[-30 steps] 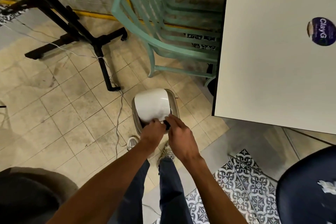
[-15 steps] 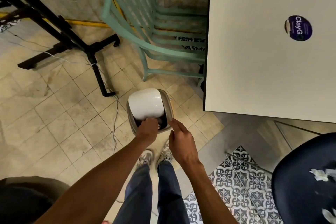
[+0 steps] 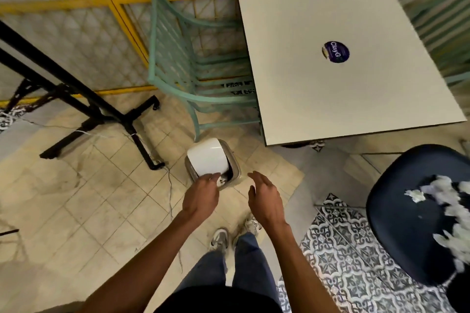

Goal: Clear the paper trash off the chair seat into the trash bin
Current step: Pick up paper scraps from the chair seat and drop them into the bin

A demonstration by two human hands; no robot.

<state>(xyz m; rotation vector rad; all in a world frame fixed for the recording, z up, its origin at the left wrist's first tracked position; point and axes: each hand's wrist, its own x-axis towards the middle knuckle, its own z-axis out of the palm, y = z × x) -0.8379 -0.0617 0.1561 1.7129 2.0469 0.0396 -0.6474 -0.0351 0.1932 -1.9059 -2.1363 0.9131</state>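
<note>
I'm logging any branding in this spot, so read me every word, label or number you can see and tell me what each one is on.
"ClayG": on the round dark sticker on the white table top, lettering running sideways.
Smaller print under that word on the sticker: too small to read.
Dark marks seen through the slats of the green chair, beside the table edge: too blurred to tell whether they are letters.
Nothing else readable; no numbers.

Café: table w/ logo sticker

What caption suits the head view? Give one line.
Left hand at bin lid; paper remains on chair.
</note>
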